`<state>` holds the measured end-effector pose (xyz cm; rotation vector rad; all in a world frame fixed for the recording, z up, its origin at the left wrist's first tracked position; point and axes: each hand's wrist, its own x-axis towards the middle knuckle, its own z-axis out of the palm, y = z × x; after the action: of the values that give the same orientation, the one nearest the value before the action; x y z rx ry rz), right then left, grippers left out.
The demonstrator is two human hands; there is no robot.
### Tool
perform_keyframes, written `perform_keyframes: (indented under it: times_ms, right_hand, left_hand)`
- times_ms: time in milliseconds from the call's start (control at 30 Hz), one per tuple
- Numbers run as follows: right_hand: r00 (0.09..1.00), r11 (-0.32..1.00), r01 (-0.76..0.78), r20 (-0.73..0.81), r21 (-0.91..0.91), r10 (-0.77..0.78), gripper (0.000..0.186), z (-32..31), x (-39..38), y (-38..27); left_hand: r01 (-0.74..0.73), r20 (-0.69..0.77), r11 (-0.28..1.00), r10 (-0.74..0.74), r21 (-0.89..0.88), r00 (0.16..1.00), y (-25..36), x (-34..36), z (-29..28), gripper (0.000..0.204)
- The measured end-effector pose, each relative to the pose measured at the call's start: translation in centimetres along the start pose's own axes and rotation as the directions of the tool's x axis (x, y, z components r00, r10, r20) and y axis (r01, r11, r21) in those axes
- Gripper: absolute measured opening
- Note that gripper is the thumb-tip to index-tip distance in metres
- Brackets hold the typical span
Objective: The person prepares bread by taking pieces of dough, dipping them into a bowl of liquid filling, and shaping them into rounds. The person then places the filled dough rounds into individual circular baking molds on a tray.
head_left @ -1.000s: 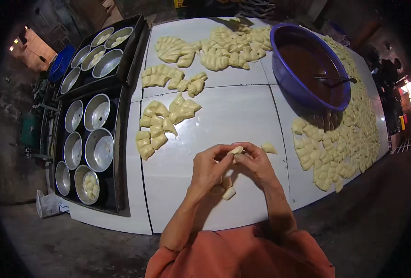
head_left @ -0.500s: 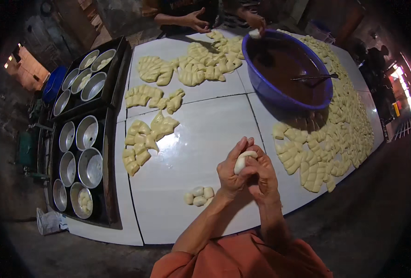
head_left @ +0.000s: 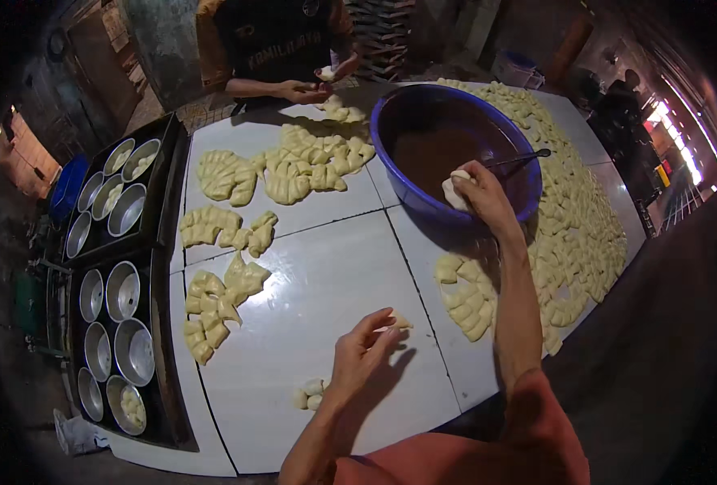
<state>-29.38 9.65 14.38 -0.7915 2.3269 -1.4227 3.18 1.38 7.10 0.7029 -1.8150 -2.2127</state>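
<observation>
Over the near rim of a blue-purple basin (head_left: 388, 174), my right hand (head_left: 484, 194) grips a pale lump of dough (head_left: 455, 187). Brown filling (head_left: 433, 158) lies in the basin, and a dark spoon handle (head_left: 520, 158) rests across its right side. My left hand (head_left: 364, 349) is above the middle of the white table, pinching a small piece of dough (head_left: 400, 321) at its fingertips. Beside my left wrist sit several rounded dough balls (head_left: 311, 392), partly hidden by that arm.
Cut dough slabs (head_left: 227, 176) lie along the left and far table. Many dough pieces (head_left: 573, 234) cover its right side. Black trays (head_left: 182, 339) at the left hold round metal tins (head_left: 134, 352), some with dough. Across the table, a co-worker's hands (head_left: 306, 90) handle dough.
My hands have come apart; the right has moved up and right to the basin with the dough lump, and the left stays low over the table. The view has shifted.
</observation>
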Motion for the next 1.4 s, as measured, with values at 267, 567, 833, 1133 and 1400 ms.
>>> perform_keyframes:
  times_ms: [267, 567, 833, 1133, 1400]
  right_hand:
    - [0.865, 0.863, 0.078, 0.465, -0.499, 0.191, 0.029, 0.1, 5.8, 6.7]
    - [0.91, 0.784, -0.26, 0.415, 0.564, 0.004, 0.013, 2.5, -0.8, -1.5]
    - [0.907, 0.458, -0.4, 0.416, 0.794, 0.072, 0.019, 13.7, -12.6, -0.8]
    - [0.954, 0.844, -0.044, 0.274, 0.534, -0.123, 0.059, 19.6, -21.8, -1.0]
    - [0.949, 0.927, 0.314, -0.051, 0.206, -0.311, 0.016, 24.2, -23.4, -1.4]
  left_hand:
    - [0.149, 0.035, 0.988, -0.15, 0.045, 0.988, 1.5, -0.9, -1.8, 0.04]
    - [0.088, 0.058, 0.979, -0.078, -0.184, 0.995, 1.0, 1.4, -0.3, 0.041]
    - [0.088, -0.03, 0.709, -0.152, -0.7, 0.988, 0.7, 1.3, -0.1, 0.041]
    - [-0.088, -0.417, 0.8, -0.212, -0.593, 0.884, -2.5, -3.6, -5.6, 0.025]
    - [-0.171, -0.433, 0.841, -0.081, -0.513, 0.898, -3.1, -5.3, -7.1, 0.034]
